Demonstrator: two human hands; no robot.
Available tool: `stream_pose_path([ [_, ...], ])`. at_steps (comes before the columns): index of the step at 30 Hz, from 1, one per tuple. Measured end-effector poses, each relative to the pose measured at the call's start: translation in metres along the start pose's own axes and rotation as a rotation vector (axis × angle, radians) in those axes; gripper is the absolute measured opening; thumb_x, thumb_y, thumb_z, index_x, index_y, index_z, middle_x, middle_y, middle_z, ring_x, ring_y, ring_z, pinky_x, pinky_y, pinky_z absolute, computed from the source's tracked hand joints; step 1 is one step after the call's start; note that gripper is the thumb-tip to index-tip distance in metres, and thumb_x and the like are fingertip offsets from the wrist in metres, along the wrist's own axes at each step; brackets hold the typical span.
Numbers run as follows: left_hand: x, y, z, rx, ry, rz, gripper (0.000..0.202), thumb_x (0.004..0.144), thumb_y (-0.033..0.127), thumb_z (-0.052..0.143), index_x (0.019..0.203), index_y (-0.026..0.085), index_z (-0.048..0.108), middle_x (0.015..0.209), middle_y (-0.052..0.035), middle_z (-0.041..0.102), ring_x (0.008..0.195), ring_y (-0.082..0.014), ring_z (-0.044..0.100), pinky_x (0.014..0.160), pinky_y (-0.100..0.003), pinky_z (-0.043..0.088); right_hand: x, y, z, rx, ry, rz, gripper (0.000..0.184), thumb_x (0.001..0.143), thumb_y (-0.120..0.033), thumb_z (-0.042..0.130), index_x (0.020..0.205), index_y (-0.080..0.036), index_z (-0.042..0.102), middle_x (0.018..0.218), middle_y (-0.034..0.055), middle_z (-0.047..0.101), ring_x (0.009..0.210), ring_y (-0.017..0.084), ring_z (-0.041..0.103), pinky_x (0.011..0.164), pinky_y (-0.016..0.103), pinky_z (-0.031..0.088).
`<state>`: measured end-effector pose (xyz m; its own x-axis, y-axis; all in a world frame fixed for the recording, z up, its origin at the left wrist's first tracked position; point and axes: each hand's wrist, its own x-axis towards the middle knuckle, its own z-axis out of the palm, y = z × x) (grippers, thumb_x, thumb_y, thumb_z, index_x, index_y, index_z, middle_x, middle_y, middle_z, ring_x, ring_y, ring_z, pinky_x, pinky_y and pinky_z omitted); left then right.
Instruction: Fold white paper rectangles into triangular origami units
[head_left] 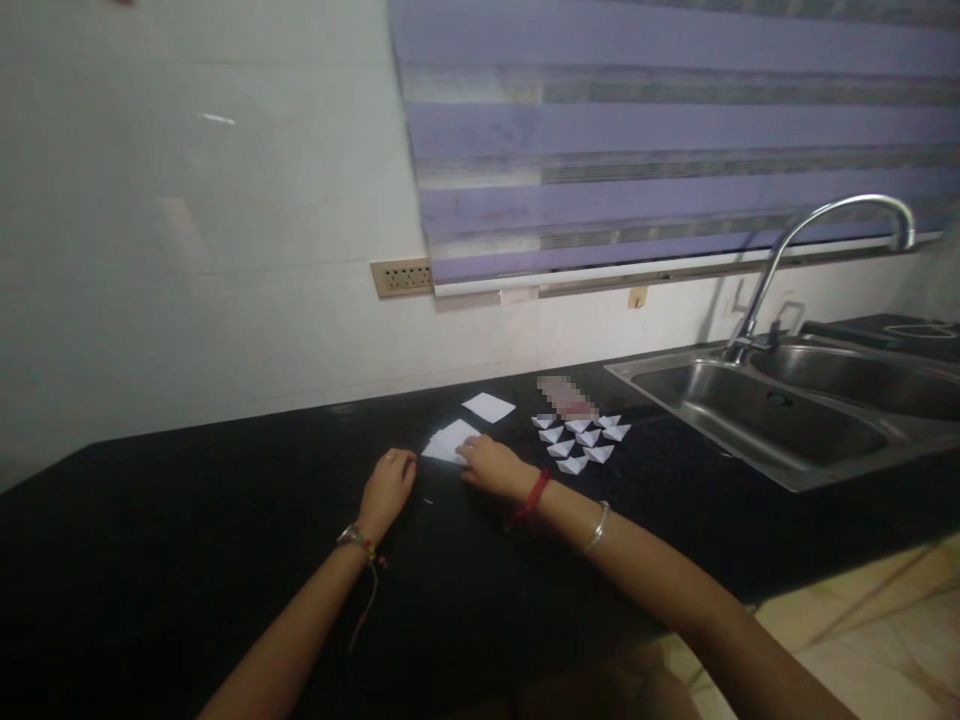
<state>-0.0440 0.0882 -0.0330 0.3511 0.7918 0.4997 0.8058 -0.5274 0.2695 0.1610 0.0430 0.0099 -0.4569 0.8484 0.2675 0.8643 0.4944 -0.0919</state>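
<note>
On the black counter lies a fanned stack of white paper sheets (448, 440). My right hand (491, 466) reaches over its right side, fingers bent and closed on the edge of a paper sheet. To the left of the stack, my left hand (388, 488) rests on the counter, its fingers curled together and no object visible in them. Behind the stack is a separate white paper piece (489, 407), lying flat. Several small folded white paper shapes (587, 438) stand in rows to the right of my right hand.
A blurred-out pinkish item (566, 396) lies behind the folded shapes. Farther right is a steel double sink (697, 400) with a tall curved faucet (772, 265). A wall socket (403, 278) and a purple striped blind (637, 130) are at the back.
</note>
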Motion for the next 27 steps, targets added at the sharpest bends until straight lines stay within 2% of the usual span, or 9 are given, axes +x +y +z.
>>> stream_pose_path([
  [3, 0.006, -0.003, 0.004, 0.018, 0.039, -0.042, 0.023, 0.080, 0.022, 0.036, 0.092, 0.014, 0.054, 0.095, -0.0102, 0.055, 0.092, -0.0214, 0.050, 0.081, -0.036, 0.042, 0.006, -0.012, 0.018, -0.024, 0.023, 0.028, 0.025, 0.077, -0.023, 0.051, 0.098, -0.012, 0.055, 0.098, 0.0129, 0.056, 0.094, 0.023, 0.049, 0.074, 0.031, 0.041],
  [7, 0.011, -0.009, 0.009, 0.031, -0.006, -0.041, 0.023, 0.080, 0.021, 0.039, 0.096, 0.013, 0.055, 0.099, -0.0107, 0.055, 0.095, -0.0214, 0.049, 0.083, -0.037, 0.040, 0.003, -0.012, 0.026, -0.046, 0.007, 0.019, 0.018, 0.082, -0.017, 0.042, 0.086, -0.012, 0.058, 0.087, 0.0116, 0.059, 0.086, 0.021, 0.052, 0.070, 0.030, 0.040],
  [14, 0.005, -0.003, 0.009, 0.057, -0.158, 0.073, 0.022, 0.080, 0.023, 0.042, 0.094, 0.015, 0.057, 0.100, -0.0080, 0.057, 0.097, -0.0212, 0.049, 0.085, -0.036, 0.038, 0.001, -0.007, 0.027, -0.049, -0.009, 0.013, 0.019, 0.082, -0.011, 0.039, 0.086, -0.012, 0.058, 0.086, 0.0099, 0.059, 0.084, 0.018, 0.051, 0.070, 0.026, 0.039],
  [27, 0.000, 0.016, -0.010, 0.174, -0.203, 0.050, 0.021, 0.082, 0.021, 0.040, 0.089, 0.015, 0.058, 0.095, -0.0066, 0.059, 0.094, -0.0176, 0.048, 0.083, -0.029, 0.036, -0.004, -0.007, 0.021, 0.046, -0.048, 0.031, 0.024, 0.084, -0.009, 0.035, 0.092, -0.012, 0.057, 0.092, 0.0093, 0.058, 0.088, 0.015, 0.050, 0.077, 0.024, 0.036],
])
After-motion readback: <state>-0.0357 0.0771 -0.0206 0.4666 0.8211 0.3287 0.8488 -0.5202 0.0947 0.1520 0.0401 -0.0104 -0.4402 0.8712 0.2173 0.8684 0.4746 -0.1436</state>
